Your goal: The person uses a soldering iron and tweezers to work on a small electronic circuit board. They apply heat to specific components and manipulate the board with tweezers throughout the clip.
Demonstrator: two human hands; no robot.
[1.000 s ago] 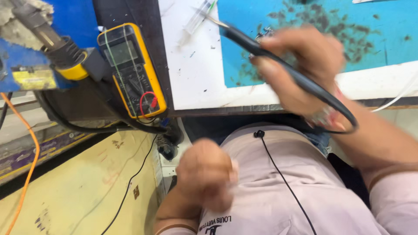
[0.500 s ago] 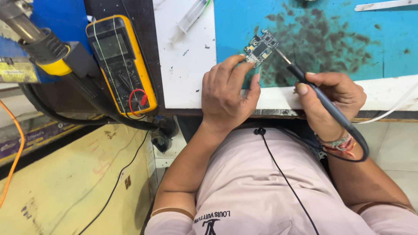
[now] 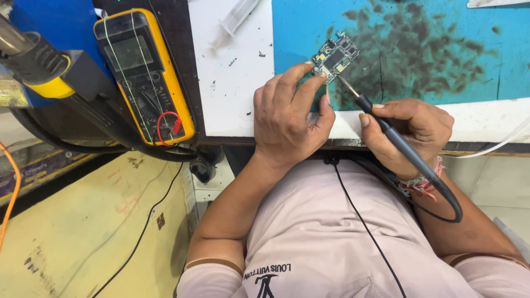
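Left hand (image 3: 287, 124) pinched small green circuit board (image 3: 335, 57) at lower edge, grip closed, steadying it on stained blue mat (image 3: 441, 49) of desk; right hand (image 3: 411, 135) wrapped pen-style round black soldering iron (image 3: 386, 129), tip angled onto board; yellow multimeter (image 3: 144, 74) parked left within reach

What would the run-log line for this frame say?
left hand: pinching small circuit board | right hand: holding soldering iron, tip at board edge | surface: blue mat | nearby: yellow multimeter

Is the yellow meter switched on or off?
Cannot tell. The meter lies face up, left of the left hand, but its grey screen shows no readable digits in this view.
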